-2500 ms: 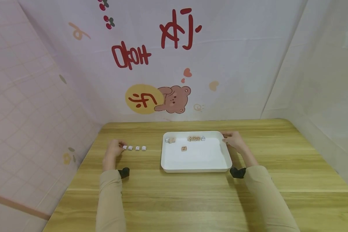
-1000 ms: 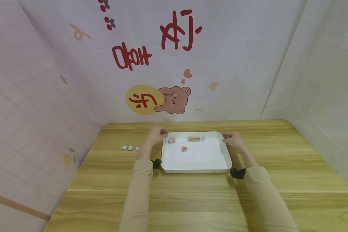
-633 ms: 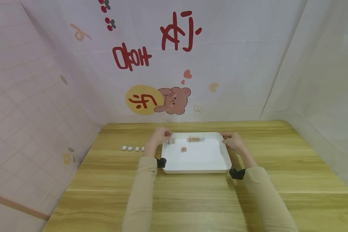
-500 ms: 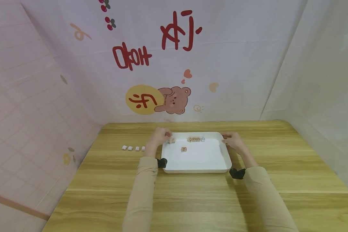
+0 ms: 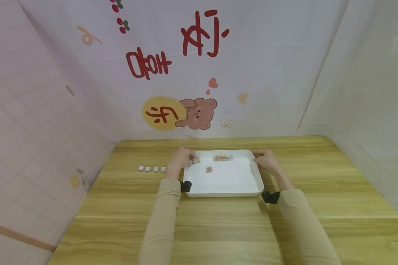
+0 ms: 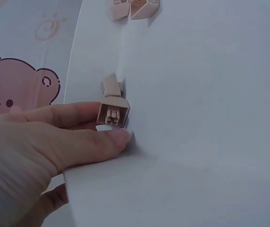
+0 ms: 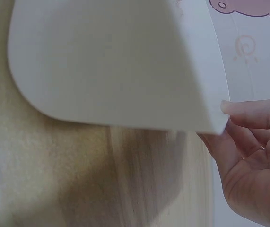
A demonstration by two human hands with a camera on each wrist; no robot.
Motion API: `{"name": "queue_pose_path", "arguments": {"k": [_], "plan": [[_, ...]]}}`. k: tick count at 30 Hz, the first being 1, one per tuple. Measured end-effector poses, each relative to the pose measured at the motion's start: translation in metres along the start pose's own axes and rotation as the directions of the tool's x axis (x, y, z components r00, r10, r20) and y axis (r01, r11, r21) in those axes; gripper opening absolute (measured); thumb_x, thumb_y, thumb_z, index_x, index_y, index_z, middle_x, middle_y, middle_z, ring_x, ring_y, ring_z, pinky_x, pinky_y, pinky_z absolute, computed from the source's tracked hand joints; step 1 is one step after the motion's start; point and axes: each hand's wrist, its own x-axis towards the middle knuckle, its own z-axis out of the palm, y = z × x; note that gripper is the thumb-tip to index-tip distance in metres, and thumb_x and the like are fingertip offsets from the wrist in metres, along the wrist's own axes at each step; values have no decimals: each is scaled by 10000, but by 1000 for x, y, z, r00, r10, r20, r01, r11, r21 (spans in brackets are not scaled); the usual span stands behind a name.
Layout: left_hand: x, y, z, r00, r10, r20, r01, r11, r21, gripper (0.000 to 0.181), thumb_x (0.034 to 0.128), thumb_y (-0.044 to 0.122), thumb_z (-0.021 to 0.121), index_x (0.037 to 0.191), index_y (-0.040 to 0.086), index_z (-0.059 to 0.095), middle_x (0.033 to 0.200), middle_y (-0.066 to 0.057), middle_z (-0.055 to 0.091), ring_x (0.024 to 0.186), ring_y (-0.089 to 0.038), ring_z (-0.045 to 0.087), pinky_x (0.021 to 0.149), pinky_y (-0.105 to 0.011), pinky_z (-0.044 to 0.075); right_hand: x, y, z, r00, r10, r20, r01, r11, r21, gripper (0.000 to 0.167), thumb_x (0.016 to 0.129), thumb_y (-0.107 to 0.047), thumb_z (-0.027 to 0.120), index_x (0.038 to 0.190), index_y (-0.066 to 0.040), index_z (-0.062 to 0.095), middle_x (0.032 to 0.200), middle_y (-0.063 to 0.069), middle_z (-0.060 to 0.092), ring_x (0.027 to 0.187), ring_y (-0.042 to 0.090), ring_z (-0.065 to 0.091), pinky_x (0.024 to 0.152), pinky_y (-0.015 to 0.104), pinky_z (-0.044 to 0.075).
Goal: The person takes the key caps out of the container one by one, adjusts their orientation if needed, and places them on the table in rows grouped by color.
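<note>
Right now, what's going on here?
A person's right hand grips the shallow white rectangular tray at its far right corner. At the far left corner, the left hand seems to pinch a small white keycap beside beige keycaps. Four white keycaps sit in a row on the wood-grain table left of the tray.

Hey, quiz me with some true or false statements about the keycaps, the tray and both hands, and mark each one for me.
1. Four white keycaps sit in a row on the wooden table, left of the white tray. True.
2. The left hand pinches a white keycap in the tray's far left corner. True.
3. A brown keycap beside that one has its hollow underside showing. True.
4. Both hands are handling keycaps. False: the right hand grips the tray's far right corner.
5. All the brown keycaps in the tray touch one another. False: a lone brown keycap lies apart from the others, away from the far wall.
</note>
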Motion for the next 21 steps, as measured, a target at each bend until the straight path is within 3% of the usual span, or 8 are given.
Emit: {"name": "queue_pose_path", "arguments": {"k": [4, 11, 16, 21], "plan": [[0, -1, 2, 999, -6, 35, 7, 1000, -20, 362, 766, -41, 728, 1087, 125, 712, 1071, -55, 701, 1021, -215, 601, 891, -357, 511, 0, 0, 0, 1000, -3, 3, 3, 1000, 1, 494, 971, -20, 442, 1438, 74, 310, 1465, 313, 336, 1266, 446, 463, 944, 439, 519], [2, -2, 3, 999, -20, 27, 22, 996, -90, 366, 761, -50, 715, 1071, 144, 720, 1049, -41, 698, 1004, -205, 589, 855, -343, 510, -1, 0, 0, 1000, -18, 3, 18, 1000, -12, 491, 967, -16, 446, 1432, 77, 319, 1448, 315, 360, 1235, 448, 493, 899, 418, 544], [1, 0, -2, 999, -38, 11, 40, 964, -262, 366, 783, -86, 656, 1100, 92, 701, 1125, -90, 671, 1089, -257, 566, 891, -370, 507, -2, -1, 0, 1000, -22, 1, 22, 1000, -18, 489, 967, -18, 448, 1431, 76, 323, 1447, 317, 361, 1242, 448, 486, 915, 433, 534], [-2, -1, -7, 997, 18, -75, -45, 926, -374, 302, 832, -59, 648, 1122, 20, 678, 1165, -143, 664, 1172, -304, 552, 1008, -413, 465, -1, -2, 0, 1000, -7, -4, 7, 1000, -6, 484, 969, -21, 446, 1431, 68, 332, 1452, 308, 361, 1246, 442, 485, 915, 426, 534]]}}
